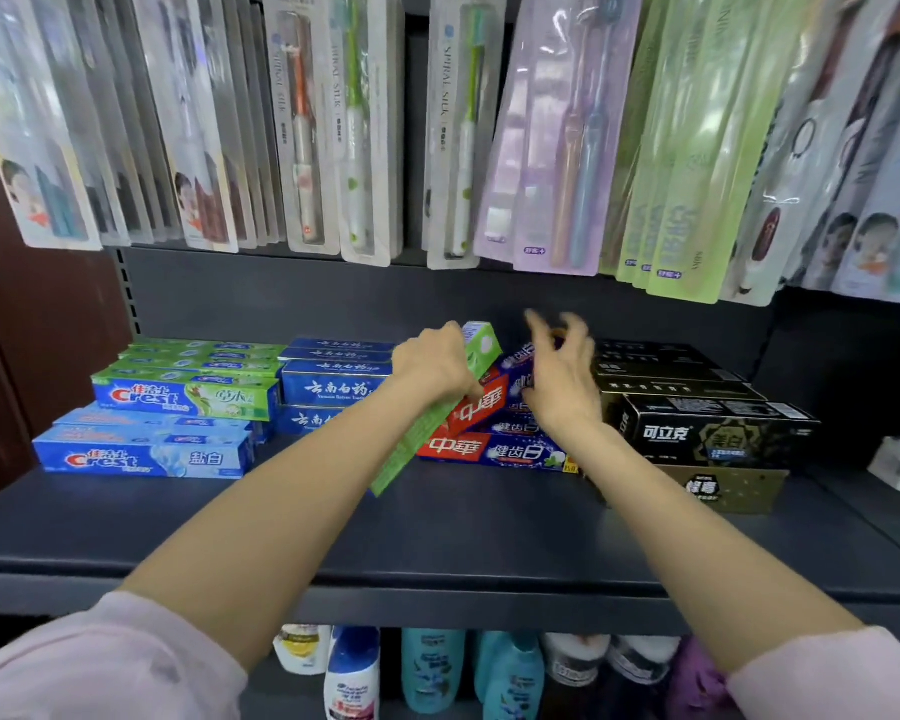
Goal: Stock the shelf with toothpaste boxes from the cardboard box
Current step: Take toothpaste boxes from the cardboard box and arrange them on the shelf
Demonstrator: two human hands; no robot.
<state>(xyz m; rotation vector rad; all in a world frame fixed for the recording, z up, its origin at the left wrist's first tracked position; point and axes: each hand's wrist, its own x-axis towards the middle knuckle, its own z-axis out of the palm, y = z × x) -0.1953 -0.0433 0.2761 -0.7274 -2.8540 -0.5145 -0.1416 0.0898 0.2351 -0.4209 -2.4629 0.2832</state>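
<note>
I'm mid-placement here: my left hand (432,368) has its grip curled round the far end of a green toothpaste box (440,407), and I judge the step in hand to be seating that box into the row on the shelf (437,537). The box is not flat yet. Its long axis runs from the near-left, where its lower end comes down close to the shelf surface, up and away to the right, where its top end pokes out past my knuckles. So it points away from me and tilts upward, leaning across the red and blue toothpaste stack (494,439).

My right hand (562,376) hovers over that same stack, fingers loosely spread and holding nothing; it is blurred, so I cannot say for certain whether a fingertip touches a carton beneath.

To the left sit the Yunnan Baiyao boxes (333,387) and the Crest boxes (178,402), to the right the black boxes (707,428), all lying with their long sides facing me. The next move calls for turning the green box to match that crosswise lie and lowering it level, while the free hand steadies the neighbours so the stack does not slide
</note>
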